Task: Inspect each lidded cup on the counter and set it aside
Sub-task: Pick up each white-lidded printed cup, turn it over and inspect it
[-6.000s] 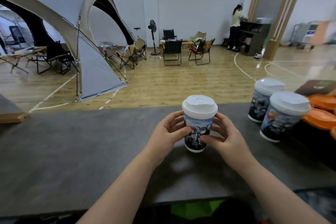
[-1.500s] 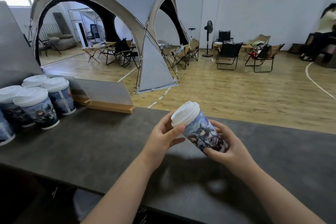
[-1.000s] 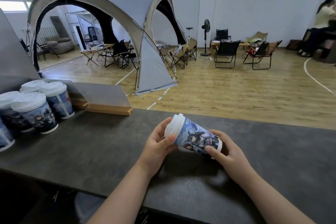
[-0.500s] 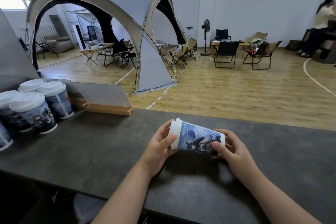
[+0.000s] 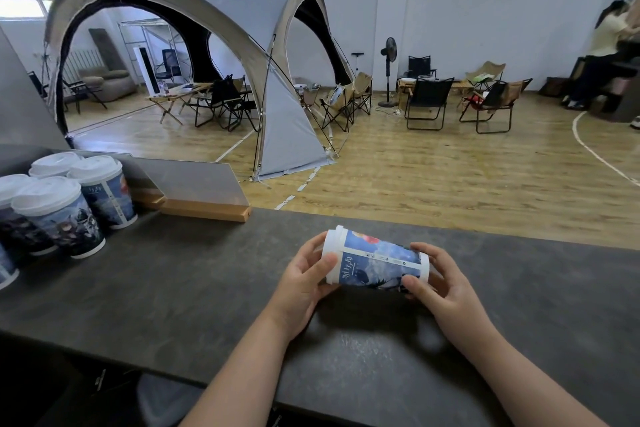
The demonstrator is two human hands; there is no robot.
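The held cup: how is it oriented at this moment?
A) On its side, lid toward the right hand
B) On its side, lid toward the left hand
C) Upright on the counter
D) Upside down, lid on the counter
B: the cup lies horizontal above the counter, with its white lid at the left hand and its base at the right hand.

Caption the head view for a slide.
A lidded printed cup held on its side by left hand and right hand over the dark counter; more lidded cups stand at left.
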